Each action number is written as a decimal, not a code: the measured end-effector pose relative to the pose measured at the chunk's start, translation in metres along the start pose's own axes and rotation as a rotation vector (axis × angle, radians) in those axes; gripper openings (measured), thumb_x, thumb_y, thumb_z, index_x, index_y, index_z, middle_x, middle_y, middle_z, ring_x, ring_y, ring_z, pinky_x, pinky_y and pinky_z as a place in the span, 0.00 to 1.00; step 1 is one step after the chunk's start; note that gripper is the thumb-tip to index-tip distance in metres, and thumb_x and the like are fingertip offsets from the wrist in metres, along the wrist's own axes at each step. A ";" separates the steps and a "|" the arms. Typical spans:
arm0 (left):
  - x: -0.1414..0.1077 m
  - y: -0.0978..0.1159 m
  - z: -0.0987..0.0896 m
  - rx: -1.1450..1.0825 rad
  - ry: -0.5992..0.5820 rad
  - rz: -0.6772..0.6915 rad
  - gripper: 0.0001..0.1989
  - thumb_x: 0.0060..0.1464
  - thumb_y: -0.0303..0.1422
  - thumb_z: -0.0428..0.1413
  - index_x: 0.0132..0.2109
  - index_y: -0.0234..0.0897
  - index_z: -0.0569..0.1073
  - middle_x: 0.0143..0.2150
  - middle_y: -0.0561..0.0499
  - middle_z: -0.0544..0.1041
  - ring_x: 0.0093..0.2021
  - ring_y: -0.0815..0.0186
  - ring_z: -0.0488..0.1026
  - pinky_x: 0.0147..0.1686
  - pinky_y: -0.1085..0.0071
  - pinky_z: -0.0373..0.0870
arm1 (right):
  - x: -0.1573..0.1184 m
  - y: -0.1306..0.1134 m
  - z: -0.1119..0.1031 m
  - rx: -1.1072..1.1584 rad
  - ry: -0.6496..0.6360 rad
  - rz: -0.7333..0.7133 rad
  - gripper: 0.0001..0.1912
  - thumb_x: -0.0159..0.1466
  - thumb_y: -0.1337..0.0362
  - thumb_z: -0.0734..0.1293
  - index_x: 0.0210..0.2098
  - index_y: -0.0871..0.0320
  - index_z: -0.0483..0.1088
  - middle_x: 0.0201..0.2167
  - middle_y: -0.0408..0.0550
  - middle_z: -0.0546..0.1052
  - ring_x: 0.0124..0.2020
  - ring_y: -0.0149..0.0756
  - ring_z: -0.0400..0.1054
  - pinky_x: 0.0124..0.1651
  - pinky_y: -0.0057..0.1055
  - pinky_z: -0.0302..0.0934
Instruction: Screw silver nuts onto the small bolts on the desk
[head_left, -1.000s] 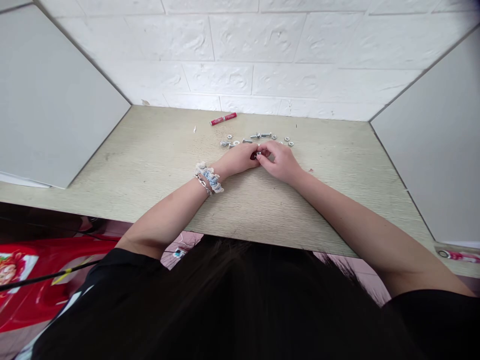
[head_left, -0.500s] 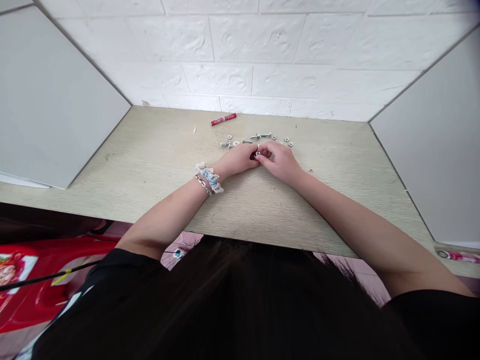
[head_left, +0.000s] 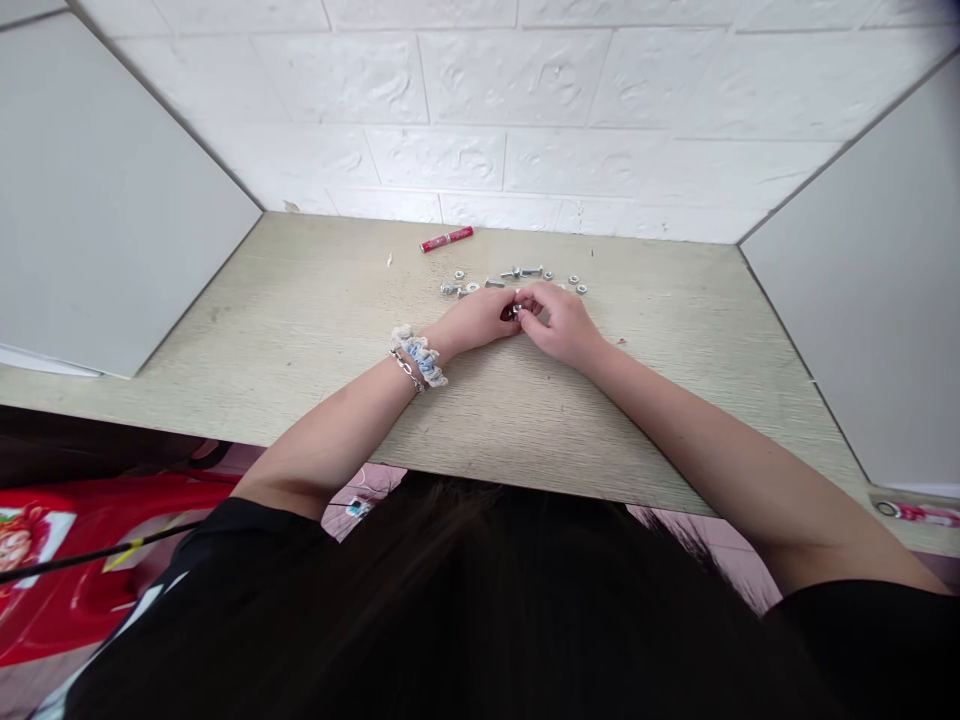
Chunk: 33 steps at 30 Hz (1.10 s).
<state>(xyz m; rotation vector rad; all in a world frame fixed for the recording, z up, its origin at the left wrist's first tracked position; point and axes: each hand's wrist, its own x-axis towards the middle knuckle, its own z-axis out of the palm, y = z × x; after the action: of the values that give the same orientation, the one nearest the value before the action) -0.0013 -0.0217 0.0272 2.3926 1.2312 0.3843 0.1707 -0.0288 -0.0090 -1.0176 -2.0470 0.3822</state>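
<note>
Closely, over a pale wooden tabletop point(head_left: 480, 420), my right hand point(head_left: 561, 318) is meeting my left hand point(head_left: 477, 318), its thumb and fingers pinching a small shiny metal piece point(head_left: 517, 312) between the 2, while the left is curling beside it, its own grip too hidden for me to tell. Just beyond my knuckles, silvery bolts point(head_left: 523, 271), a pale washer point(head_left: 473, 287) and 4 nuts point(head_left: 574, 279) are lying scattered, and a red tube point(head_left: 447, 239) is resting farther back, near the white brick wall point(head_left: 480, 90). On my left wrist, I am wearing a blue-and-white scrunchie point(head_left: 420, 355) and a chain bracelet point(head_left: 406, 370).
</note>
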 end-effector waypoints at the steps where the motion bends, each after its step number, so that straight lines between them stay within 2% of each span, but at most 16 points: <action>1: 0.000 0.000 0.000 0.005 -0.002 -0.005 0.11 0.58 0.31 0.53 0.46 0.35 0.76 0.47 0.45 0.81 0.46 0.58 0.77 0.48 0.64 0.71 | 0.000 0.001 0.000 -0.006 0.003 -0.013 0.08 0.60 0.69 0.61 0.36 0.55 0.70 0.35 0.48 0.78 0.36 0.40 0.70 0.44 0.39 0.65; 7: 0.001 0.001 -0.001 0.017 -0.016 -0.012 0.11 0.57 0.31 0.53 0.46 0.34 0.76 0.48 0.43 0.81 0.47 0.57 0.77 0.48 0.63 0.71 | 0.000 0.004 0.002 -0.023 0.002 -0.016 0.09 0.60 0.68 0.61 0.36 0.56 0.72 0.35 0.49 0.78 0.36 0.40 0.70 0.44 0.40 0.65; 15: 0.001 -0.001 0.000 0.018 -0.012 0.006 0.11 0.57 0.30 0.53 0.46 0.34 0.75 0.46 0.44 0.81 0.45 0.58 0.77 0.47 0.63 0.71 | 0.001 0.002 0.002 -0.019 0.016 0.038 0.01 0.59 0.66 0.64 0.32 0.55 0.67 0.32 0.47 0.76 0.34 0.39 0.68 0.42 0.38 0.63; 20: 0.001 -0.001 0.000 0.026 -0.010 0.004 0.08 0.57 0.30 0.52 0.42 0.35 0.75 0.45 0.45 0.81 0.44 0.58 0.76 0.45 0.64 0.71 | 0.002 0.000 -0.001 -0.018 0.021 0.067 0.07 0.58 0.62 0.67 0.29 0.54 0.62 0.29 0.45 0.74 0.33 0.39 0.67 0.39 0.37 0.63; 24: 0.001 -0.001 0.001 0.008 -0.003 0.010 0.09 0.58 0.31 0.52 0.43 0.36 0.75 0.45 0.46 0.81 0.43 0.59 0.76 0.44 0.64 0.71 | 0.001 0.000 -0.001 -0.035 0.037 0.016 0.01 0.60 0.65 0.63 0.32 0.54 0.66 0.32 0.47 0.76 0.35 0.40 0.68 0.43 0.39 0.64; 27: 0.001 0.000 0.000 0.017 -0.002 -0.004 0.10 0.57 0.31 0.53 0.44 0.35 0.75 0.45 0.45 0.81 0.44 0.58 0.76 0.44 0.64 0.71 | 0.000 0.001 0.000 -0.038 0.029 -0.011 0.07 0.59 0.68 0.61 0.36 0.54 0.70 0.35 0.48 0.77 0.36 0.40 0.69 0.45 0.41 0.64; 31: 0.001 0.002 -0.001 0.032 -0.014 -0.018 0.08 0.57 0.32 0.53 0.42 0.35 0.74 0.42 0.45 0.80 0.42 0.58 0.76 0.44 0.63 0.71 | 0.001 0.003 0.001 -0.063 0.050 0.018 0.03 0.59 0.66 0.62 0.28 0.54 0.65 0.29 0.47 0.74 0.33 0.39 0.67 0.42 0.39 0.62; 33: 0.001 0.002 -0.001 0.043 -0.015 -0.029 0.07 0.57 0.33 0.54 0.40 0.35 0.74 0.41 0.45 0.80 0.42 0.57 0.75 0.43 0.63 0.70 | 0.001 0.003 0.001 -0.084 0.072 0.038 0.08 0.60 0.65 0.63 0.24 0.54 0.60 0.26 0.46 0.71 0.31 0.39 0.65 0.39 0.39 0.61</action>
<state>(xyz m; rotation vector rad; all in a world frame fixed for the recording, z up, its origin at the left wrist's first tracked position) -0.0003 -0.0217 0.0292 2.4058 1.2788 0.3341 0.1706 -0.0260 -0.0106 -1.1063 -1.9959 0.2770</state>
